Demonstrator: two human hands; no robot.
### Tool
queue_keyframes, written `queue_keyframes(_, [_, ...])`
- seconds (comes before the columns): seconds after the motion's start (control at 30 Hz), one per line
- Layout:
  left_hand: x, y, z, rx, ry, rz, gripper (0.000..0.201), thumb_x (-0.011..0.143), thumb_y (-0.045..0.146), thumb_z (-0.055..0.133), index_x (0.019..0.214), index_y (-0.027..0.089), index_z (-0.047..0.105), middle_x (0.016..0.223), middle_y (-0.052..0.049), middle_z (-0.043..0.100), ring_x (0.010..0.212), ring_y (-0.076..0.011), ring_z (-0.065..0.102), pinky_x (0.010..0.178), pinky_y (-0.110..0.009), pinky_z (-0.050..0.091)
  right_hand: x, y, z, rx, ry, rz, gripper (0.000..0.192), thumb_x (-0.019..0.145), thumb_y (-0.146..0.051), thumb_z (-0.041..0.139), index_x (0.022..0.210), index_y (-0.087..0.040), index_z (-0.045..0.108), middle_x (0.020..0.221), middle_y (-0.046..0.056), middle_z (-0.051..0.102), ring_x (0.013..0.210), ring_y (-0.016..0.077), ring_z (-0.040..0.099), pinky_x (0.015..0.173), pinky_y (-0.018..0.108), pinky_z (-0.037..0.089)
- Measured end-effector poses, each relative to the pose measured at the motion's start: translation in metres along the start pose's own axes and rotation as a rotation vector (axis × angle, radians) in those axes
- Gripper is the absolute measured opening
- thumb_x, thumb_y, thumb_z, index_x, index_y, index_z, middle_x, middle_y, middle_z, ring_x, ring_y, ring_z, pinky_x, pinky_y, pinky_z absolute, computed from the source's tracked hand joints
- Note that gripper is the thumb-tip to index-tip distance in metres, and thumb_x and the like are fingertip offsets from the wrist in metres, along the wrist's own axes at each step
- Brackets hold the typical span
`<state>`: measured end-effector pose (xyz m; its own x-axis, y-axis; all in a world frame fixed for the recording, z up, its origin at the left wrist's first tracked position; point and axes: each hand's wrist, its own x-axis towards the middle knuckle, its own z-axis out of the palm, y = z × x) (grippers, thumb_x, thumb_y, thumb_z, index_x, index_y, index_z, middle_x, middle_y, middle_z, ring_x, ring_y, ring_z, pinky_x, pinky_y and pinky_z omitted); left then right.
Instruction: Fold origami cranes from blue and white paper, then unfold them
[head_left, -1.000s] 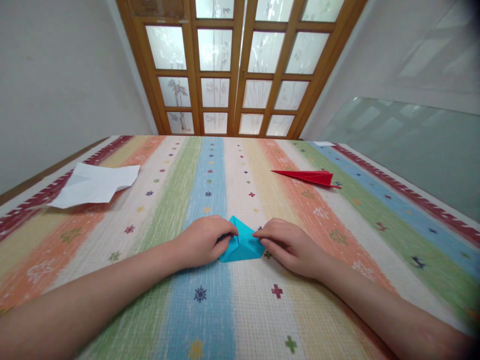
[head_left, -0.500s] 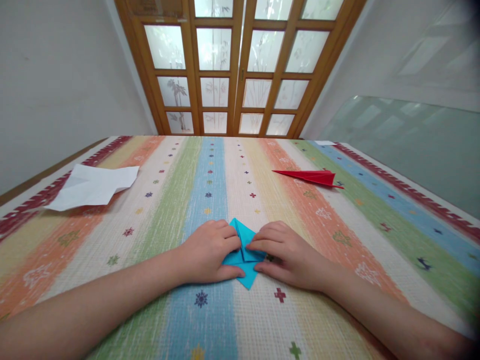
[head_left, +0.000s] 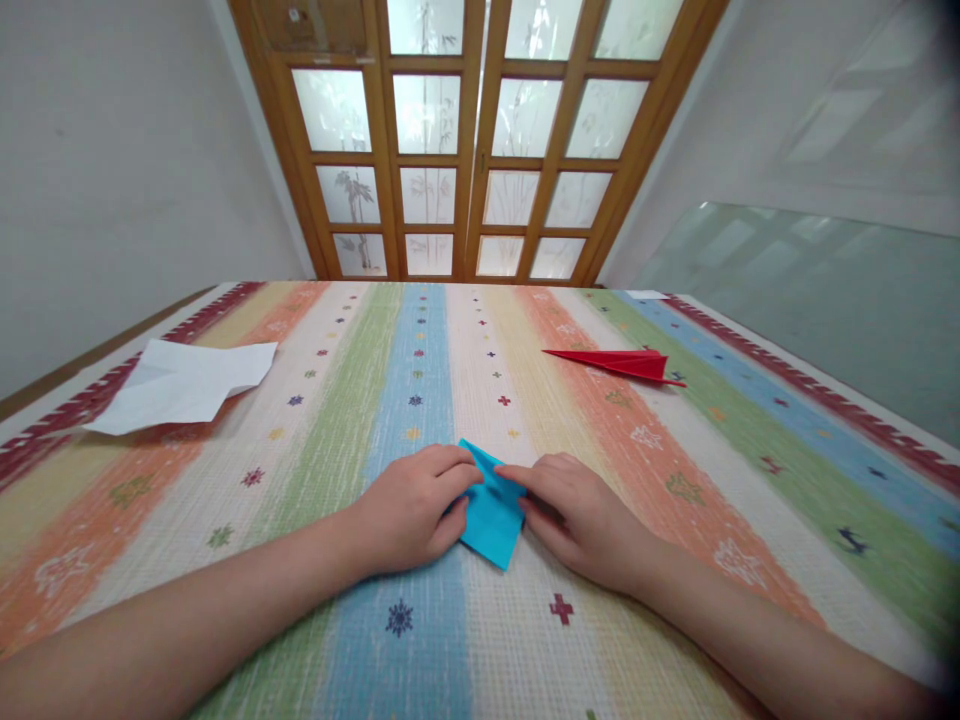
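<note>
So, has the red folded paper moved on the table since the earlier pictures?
No. The red folded paper lies on the same orange stripe of the tablecloth; only the camera shifted.

Folded paper [head_left: 491, 510]: on tablecloth [head_left: 420, 370], near edge, between left hand [head_left: 409, 510] and right hand [head_left: 581, 515], touching both. Paper plane [head_left: 619, 362]: far right, well apart. Loose sheet [head_left: 180, 385]: far left. Glazed doors [head_left: 465, 140]: behind table.

Both bare forearms reaching forward and converging, left hand [head_left: 409, 515] palm down with fingers [head_left: 450, 462] curled inward, right hand [head_left: 577, 515] palm down, fingers extended toward the left hand, fingertips nearly meeting
</note>
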<state>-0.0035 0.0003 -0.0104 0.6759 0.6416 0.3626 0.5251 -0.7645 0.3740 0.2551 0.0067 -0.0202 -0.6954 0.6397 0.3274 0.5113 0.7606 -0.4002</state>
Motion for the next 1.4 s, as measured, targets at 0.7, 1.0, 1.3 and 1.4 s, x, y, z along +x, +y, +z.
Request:
queue_keyframes(0.7, [0.003, -0.01, -0.003, 0.046, 0.02, -0.108, 0.024, 0.095, 0.036, 0.057, 0.106, 0.016, 0.066, 0.11, -0.011, 0.068, 0.103, -0.0269, 0.059, 0.092, -0.045, 0.049, 0.0, 0.016, -0.001, 0.04, 0.165, 0.236, 0.039, 0.095, -0.02, 0.054, 0.134, -0.025, 0.057, 0.108, 0.009, 0.068, 0.097, 0.0247, 0.064, 0.085, 0.044, 0.052])
queue_keyframes(1.0, [0.001, -0.008, -0.002, 0.045, 0.023, -0.082, 0.03, 0.094, 0.042, 0.059, 0.107, 0.016, 0.067, 0.109, -0.012, 0.067, 0.102, -0.0281, 0.059, 0.09, -0.046, 0.05, 0.002, 0.017, -0.004, -0.04, 0.225, 0.19, 0.033, 0.094, -0.016, 0.053, 0.125, -0.026, 0.063, 0.105, 0.01, 0.063, 0.096, 0.0246, 0.06, 0.082, 0.042, 0.05])
queue_keyframes(1.3, [0.001, -0.01, -0.003, 0.025, -0.006, 0.008, 0.026, 0.096, 0.039, 0.056, 0.102, 0.018, 0.07, 0.129, -0.015, 0.06, 0.122, -0.0314, 0.052, 0.105, -0.052, 0.042, 0.0, 0.014, -0.006, -0.122, 0.184, 0.069, 0.02, 0.094, -0.016, 0.052, 0.095, -0.021, 0.071, 0.08, 0.006, 0.063, 0.078, 0.0213, 0.055, 0.071, 0.036, 0.041])
queue_keyframes(1.4, [0.001, -0.011, -0.003, 0.028, -0.041, 0.029, 0.026, 0.098, 0.037, 0.052, 0.097, 0.018, 0.07, 0.13, -0.015, 0.059, 0.124, -0.0308, 0.052, 0.107, -0.051, 0.04, 0.001, 0.014, -0.006, -0.139, 0.141, 0.094, 0.021, 0.097, -0.019, 0.051, 0.101, -0.02, 0.072, 0.081, 0.007, 0.064, 0.079, 0.0216, 0.055, 0.072, 0.037, 0.041])
